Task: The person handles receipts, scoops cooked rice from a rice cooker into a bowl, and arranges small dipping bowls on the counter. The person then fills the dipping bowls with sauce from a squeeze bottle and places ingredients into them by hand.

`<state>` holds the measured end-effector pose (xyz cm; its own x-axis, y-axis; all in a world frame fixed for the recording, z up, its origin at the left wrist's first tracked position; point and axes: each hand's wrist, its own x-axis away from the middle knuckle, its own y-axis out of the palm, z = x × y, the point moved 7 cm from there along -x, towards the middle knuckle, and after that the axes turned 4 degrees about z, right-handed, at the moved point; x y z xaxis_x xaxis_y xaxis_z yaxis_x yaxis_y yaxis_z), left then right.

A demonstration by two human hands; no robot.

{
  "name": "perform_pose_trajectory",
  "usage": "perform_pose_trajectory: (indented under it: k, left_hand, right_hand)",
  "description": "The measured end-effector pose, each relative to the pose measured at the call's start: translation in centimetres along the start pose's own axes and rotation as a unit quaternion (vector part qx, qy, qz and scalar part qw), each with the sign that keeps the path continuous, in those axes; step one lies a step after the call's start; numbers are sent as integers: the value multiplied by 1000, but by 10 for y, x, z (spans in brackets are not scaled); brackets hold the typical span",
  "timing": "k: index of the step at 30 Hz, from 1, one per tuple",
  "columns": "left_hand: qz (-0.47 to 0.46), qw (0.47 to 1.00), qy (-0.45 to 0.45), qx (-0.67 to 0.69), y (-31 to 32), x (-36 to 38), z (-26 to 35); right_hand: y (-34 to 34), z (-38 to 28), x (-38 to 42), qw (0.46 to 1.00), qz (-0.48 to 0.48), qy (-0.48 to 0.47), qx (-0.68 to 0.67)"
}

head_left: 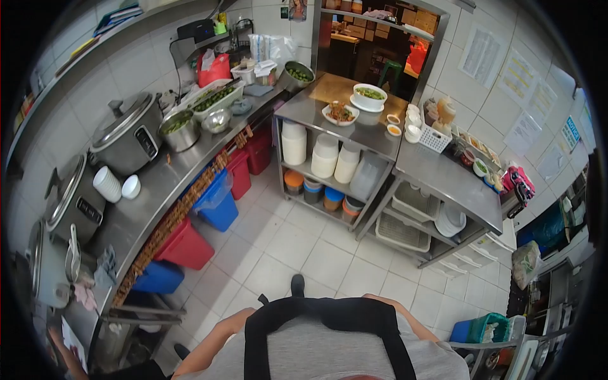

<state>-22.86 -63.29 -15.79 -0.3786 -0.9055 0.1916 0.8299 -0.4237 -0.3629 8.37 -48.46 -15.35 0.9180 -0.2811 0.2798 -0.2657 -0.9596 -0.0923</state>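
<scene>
Neither of my hands shows; only my bare arms appear at the bottom, on both sides of my grey shirt (304, 348) with its black straps (256, 335). Whatever the hands hold or touch is hidden behind my body. Ahead, a steel counter (304, 95) carries a white bowl of green vegetables (369, 95) on a plate, a dish of brown food (341, 114) and two small sauce cups (394, 129). White tub stacks (324, 155) and lidded containers (333, 197) fill the shelves below.
Along the left counter stand rice cookers (126, 126), a pot (179, 130) and a vegetable basket (215, 100), with red bins (185, 247) and blue bins (217, 199) underneath. Another person's arm (66, 351) reaches in at lower left. A side counter (443, 177) stands right of the tiled floor (272, 234).
</scene>
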Motion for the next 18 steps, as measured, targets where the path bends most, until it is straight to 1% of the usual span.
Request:
perform_pose_trajectory:
  k: [1, 2, 4, 7, 8, 9, 10, 11, 12, 13, 14, 15, 16, 17, 18]
  left_hand:
    - [-12, 1000, 2, 4, -20, -15, 2]
    - [-29, 1000, 6, 4, -41, -33, 6]
    - [-68, 998, 13, 5, -79, -64, 15]
    - [-118, 993, 26, 6, -127, -105, 26]
    - [-128, 991, 27, 3, -143, -119, 29]
    - [-122, 992, 6, -9, -162, -135, 29]
    - [-97, 993, -52, -35, -181, -155, 23]
    - [-71, 990, -109, -62, -197, -175, 18]
    - [23, 993, -30, -114, -221, -196, 33]
    - [114, 978, 51, -166, -244, -214, 51]
    - [110, 978, 47, -169, -253, -236, 64]
    - [177, 982, 13, -66, -272, -254, 78]
    - [242, 969, -19, 39, -290, -266, 86]
    - [241, 969, -16, 41, -300, -279, 95]
    - [275, 957, -6, 92, -312, -290, 102]
  right_hand:
    - [-20, -26, -14, 1000, 15, -22, 12]
    - [-40, -31, -31, 999, 20, -27, 19]
    - [-71, -24, -62, 998, 8, 15, 56]
    - [-112, -122, -85, 996, 41, -1, 74]
    - [-128, -116, -101, 996, 40, -3, 73]
    - [-148, -98, -120, 999, 38, 19, 33]
    - [-161, -86, -136, 998, 35, 43, -10]
    - [-183, -92, -150, 994, 94, 51, -26]
    - [-208, -100, -166, 986, 153, 58, -44]
    - [-233, -103, -183, 982, 182, 34, -43]
    - [-260, -106, -199, 976, 213, 11, -41]
    - [-282, -116, -212, 969, 245, 0, -33]
    - [-302, -127, -226, 969, 245, -24, -21]
    - [-324, -139, -238, 968, 246, -47, -5]
    - [-345, -147, -247, 968, 247, -45, -1]
